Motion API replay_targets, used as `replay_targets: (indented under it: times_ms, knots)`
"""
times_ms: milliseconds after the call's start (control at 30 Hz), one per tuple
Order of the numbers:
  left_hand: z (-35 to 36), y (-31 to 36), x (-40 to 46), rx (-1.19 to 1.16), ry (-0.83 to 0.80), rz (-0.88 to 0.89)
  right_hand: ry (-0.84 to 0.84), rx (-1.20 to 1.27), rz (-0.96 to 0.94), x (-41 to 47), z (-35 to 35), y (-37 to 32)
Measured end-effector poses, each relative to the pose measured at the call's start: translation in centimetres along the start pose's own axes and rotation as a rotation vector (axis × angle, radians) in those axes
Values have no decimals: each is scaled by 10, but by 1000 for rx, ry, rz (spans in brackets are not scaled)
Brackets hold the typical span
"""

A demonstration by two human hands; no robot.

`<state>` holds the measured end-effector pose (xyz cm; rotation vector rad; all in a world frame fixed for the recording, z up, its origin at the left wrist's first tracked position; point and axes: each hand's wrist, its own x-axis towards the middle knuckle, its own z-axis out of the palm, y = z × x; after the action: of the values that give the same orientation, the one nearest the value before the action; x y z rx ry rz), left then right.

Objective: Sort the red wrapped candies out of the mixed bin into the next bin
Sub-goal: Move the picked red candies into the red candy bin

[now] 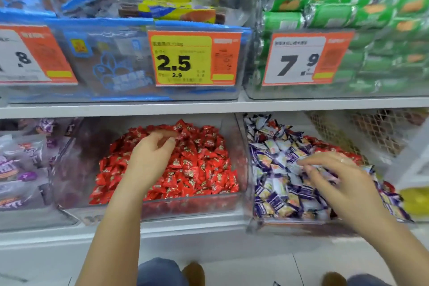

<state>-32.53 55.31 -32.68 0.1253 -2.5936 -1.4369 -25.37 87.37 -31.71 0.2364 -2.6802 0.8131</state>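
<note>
Below tags (pixel 195 58) reading 2.5 and 7.9, left hand (pixel 151 155) curls loosely over red candies (pixel 199 162); right hand's (pixel 343 181) fingers spread.

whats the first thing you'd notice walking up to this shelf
The heap of red wrapped candies filling the clear bin at lower centre stands out first, with the left hand resting over it. Beside it on the right, the right hand digs into the mixed bin of purple and white candies. Above, a yellow price tag reads 2.5.
</note>
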Motion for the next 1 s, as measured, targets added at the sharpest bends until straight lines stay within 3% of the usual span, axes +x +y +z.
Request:
replay_targets:
  times_ms: [200,333,433,567,700,833,1000]
  knots:
    - [67,85,-44,40,-151,360,347,-141,342,-27,-81,83]
    - [126,150,-61,143,-344,492,305,-176,560,-35,-98,134]
    - [190,182,-43,352,-538,549,214,-103,628,-37,-85,154]
    - [293,188,8,457,-778,495,103,-182,608,-28,-76,167]
    - [361,170,49,676,-868,391,55,-214,543,-29,-79,174]
    - [390,165,55,604,-925,272,22,-166,497,-27,-86,177]
    - [390,188,42,653,-1298,271,24,-215,489,-23,-82,177]
